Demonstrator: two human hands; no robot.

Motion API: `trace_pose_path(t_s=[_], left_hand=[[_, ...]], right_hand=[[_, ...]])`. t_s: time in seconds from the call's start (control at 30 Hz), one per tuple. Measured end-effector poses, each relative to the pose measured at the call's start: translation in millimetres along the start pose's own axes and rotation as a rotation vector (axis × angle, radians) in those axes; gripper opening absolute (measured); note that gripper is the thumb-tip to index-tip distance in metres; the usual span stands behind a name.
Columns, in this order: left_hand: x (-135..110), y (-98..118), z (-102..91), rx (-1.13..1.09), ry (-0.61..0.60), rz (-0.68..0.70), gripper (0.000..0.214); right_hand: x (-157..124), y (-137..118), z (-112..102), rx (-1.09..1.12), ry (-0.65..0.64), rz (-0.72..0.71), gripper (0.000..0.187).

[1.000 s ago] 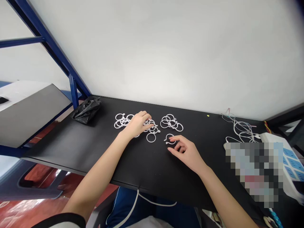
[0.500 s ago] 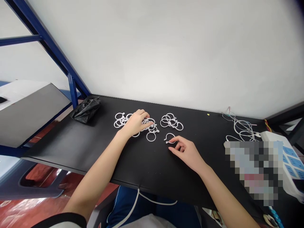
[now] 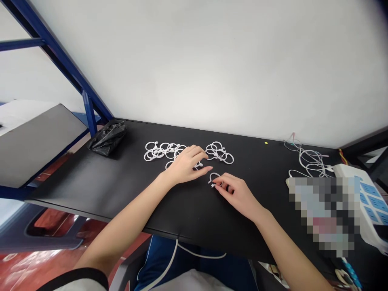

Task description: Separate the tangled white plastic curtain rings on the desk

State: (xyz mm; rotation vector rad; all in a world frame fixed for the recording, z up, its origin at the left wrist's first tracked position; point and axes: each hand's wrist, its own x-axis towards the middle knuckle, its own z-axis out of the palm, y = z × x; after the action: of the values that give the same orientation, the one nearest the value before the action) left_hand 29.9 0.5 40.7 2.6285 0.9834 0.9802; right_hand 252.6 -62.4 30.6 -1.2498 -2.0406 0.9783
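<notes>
Several white plastic rings lie on a black table (image 3: 100,182). The larger pile (image 3: 160,150) is at the left and a smaller cluster (image 3: 218,152) is farther right. My left hand (image 3: 186,165) rests between the two, palm down, fingers curled over a few rings at the pile's right edge. What it grips, if anything, is hidden. My right hand (image 3: 235,190) pinches a single opened ring (image 3: 214,178) with thumb and forefinger, just off the tabletop.
A crumpled black bag (image 3: 107,137) sits at the table's far left corner. White cables (image 3: 306,161) and a white power strip (image 3: 363,198) lie at the right. Blue metal frame bars (image 3: 60,60) and a grey board (image 3: 33,137) stand to the left.
My left hand has slid right from the big pile toward the single ring, uncovering more rings. My right hand has closed its fingertips on the single ring.
</notes>
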Motion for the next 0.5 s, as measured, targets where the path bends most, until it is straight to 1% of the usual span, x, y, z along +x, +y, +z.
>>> trace_pose_path(t_s=[0.07, 0.17, 0.23, 0.27, 0.37, 0.5], left_hand=[[-1, 4, 2.3, -0.035, -0.012, 0.038, 0.036], [-3, 12, 6.0, -0.11, -0.023, 0.114, 0.059], [-4, 19, 9.7, -0.143, -0.025, 0.136, 0.071], [-5, 24, 12.0, -0.153, -0.029, 0.137, 0.073], [-7, 34, 19.1, -0.184, -0.048, 0.141, 0.071], [-9, 39, 25.6, -0.21, -0.036, 0.125, 0.055]], right_hand=[[0, -3, 1, 0.117, 0.075, 0.01, 0.017], [1, -8, 0, 0.336, 0.172, 0.016, 0.018], [1, -11, -2, 0.462, 0.191, 0.032, 0.019], [2, -12, -3, 0.517, 0.187, 0.048, 0.02], [2, -13, -4, 0.647, 0.137, 0.116, 0.024], [2, -11, -1, 0.755, 0.078, 0.164, 0.025]])
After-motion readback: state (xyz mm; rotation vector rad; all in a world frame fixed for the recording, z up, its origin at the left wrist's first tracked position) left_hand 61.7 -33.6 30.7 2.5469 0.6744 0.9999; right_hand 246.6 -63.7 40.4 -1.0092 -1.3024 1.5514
